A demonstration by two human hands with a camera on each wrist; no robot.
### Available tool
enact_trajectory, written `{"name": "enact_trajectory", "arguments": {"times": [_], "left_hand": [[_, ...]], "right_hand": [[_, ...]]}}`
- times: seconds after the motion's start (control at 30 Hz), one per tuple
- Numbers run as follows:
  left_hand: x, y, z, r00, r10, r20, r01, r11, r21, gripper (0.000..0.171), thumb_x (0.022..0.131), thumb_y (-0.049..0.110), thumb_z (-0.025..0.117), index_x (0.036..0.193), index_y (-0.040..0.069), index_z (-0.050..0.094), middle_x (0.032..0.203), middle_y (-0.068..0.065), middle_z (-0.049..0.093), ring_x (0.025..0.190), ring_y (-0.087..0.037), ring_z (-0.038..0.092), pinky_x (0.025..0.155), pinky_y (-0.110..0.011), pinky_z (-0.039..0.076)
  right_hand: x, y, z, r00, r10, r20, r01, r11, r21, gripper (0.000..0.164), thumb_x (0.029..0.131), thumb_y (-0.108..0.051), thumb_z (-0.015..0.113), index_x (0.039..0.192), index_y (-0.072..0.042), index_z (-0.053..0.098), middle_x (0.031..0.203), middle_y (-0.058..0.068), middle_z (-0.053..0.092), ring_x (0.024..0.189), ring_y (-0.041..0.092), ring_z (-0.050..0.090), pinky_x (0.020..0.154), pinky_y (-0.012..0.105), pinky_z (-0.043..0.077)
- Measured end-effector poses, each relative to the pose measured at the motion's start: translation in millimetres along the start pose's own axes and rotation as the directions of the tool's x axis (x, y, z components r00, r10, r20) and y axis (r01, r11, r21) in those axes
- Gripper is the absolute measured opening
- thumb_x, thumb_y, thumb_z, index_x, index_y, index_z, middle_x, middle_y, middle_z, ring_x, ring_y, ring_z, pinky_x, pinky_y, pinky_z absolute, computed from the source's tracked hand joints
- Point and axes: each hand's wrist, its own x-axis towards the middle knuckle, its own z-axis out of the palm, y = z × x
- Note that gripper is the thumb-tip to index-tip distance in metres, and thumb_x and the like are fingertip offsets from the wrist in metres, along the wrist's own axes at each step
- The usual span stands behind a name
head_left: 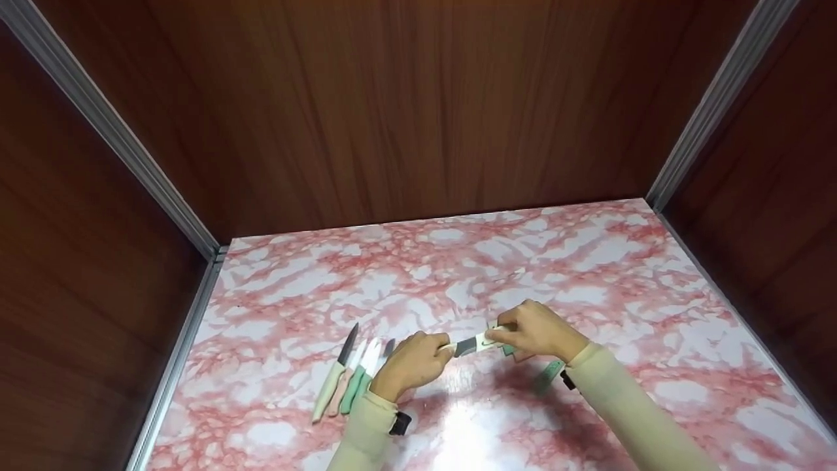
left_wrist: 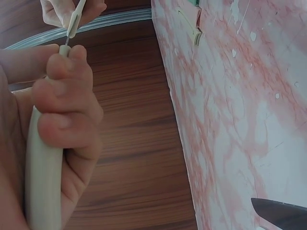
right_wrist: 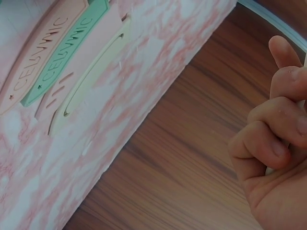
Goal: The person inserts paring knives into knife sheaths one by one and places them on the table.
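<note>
My left hand (head_left: pixel 413 360) grips the cream handle (left_wrist: pixel 45 177) of a knife, fingers curled round it. Its dark blade (head_left: pixel 466 347) points right, toward my right hand (head_left: pixel 539 330). That hand pinches a cream blade sheath (head_left: pixel 482 341), which covers the tip end of the blade; a dark stretch shows between sheath and handle. Beneath the right hand lie several loose sheaths: a pink one (right_wrist: pixel 38 57), a green one (right_wrist: pixel 67 55) and a cream one (right_wrist: pixel 91 76) among them. In the right wrist view, the knife and its sheath are almost wholly hidden by the fingers.
Left of my left hand lie knives with cream (head_left: pixel 328 391), pink (head_left: pixel 339 396) and green (head_left: pixel 352 390) handles, blades pointing away. Another dark blade (head_left: pixel 390 347) is partly hidden by that hand. A green piece (head_left: pixel 549 376) lies by the right wrist. Wooden panels (head_left: pixel 418 118) enclose the marbled table (head_left: pixel 444 261).
</note>
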Motion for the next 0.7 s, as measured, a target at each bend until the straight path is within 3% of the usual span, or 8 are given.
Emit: {"name": "enact_trajectory", "arguments": {"times": [0.17,0.43,0.7], "left_hand": [[0.4,1.6,-1.6,1.000,-0.003,0.008,0.003,1.000,-0.017,0.026,0.096,0.025,0.050,0.072,0.016,0.051,0.054,0.009,0.033,0.043,-0.004,0.027,0.041,-0.021,0.024],[1.4,2.9,-1.1,1.000,-0.009,-0.005,0.009,1.000,0.003,0.026,0.097,0.027,0.049,0.073,0.018,0.052,0.054,0.009,0.035,0.043,-0.005,0.028,0.041,-0.023,0.026],[1.7,4.3,-1.2,1.000,-0.013,-0.014,0.013,1.000,0.000,0.025,0.096,0.026,0.050,0.072,0.018,0.052,0.054,0.008,0.035,0.044,-0.006,0.030,0.042,-0.023,0.026]], "right_hand": [[1.8,0.9,1.4,0.998,-0.047,-0.035,0.045,0.998,-0.038,0.039,0.089,-0.049,0.059,0.061,-0.022,0.055,0.048,-0.017,0.045,0.038,-0.004,0.045,0.042,0.022,0.036],[4.1,-1.0,0.5,0.994,-0.085,-0.065,0.080,0.994,-0.080,0.040,0.089,-0.047,0.060,0.059,-0.022,0.052,0.047,-0.018,0.036,0.039,-0.004,0.032,0.042,0.021,0.030],[4.1,-2.9,1.5,0.995,-0.078,-0.066,0.073,0.994,-0.076,0.040,0.089,-0.047,0.061,0.058,-0.023,0.049,0.048,-0.017,0.037,0.038,-0.005,0.037,0.043,0.021,0.031]]}}
